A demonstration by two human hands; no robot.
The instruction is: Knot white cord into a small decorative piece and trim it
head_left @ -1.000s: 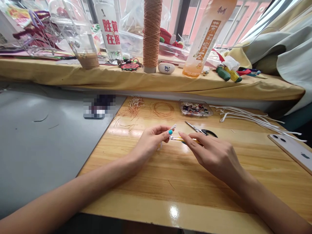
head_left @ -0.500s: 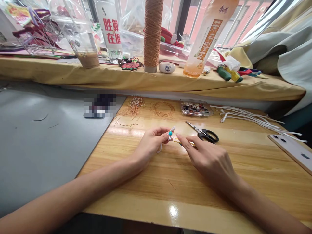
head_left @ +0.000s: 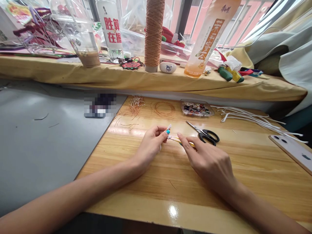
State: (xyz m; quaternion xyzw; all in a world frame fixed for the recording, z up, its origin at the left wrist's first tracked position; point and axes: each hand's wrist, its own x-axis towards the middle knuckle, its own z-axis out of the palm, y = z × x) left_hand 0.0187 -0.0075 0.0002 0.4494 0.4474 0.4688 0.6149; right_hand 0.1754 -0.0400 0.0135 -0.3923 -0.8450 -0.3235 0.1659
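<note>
My left hand is closed, thumb against fingers, pinching a short piece of white cord whose end sticks up past the teal thumbnail. A bit of orange thread shows at the fingertips. My right hand is closed around a slim yellow-edged tool that looks like tweezers; the index finger is stretched out above it. The tool's tip touches or nearly touches a small white part at the left fingertips; the exact contact is too small to tell. Black-handled scissors lie partly open just beyond my right hand.
Behind my hands lie cut orange threads, a coil of thread, a clear box of beads and white cords. A phone rests at right. Bottles and a tall thread spool stand on the cloth-covered ledge.
My left hand has turned slightly and shifted a little left with the white cord. The yellow-edged tool shows more of its length between the hands. My right hand has hardly moved.
</note>
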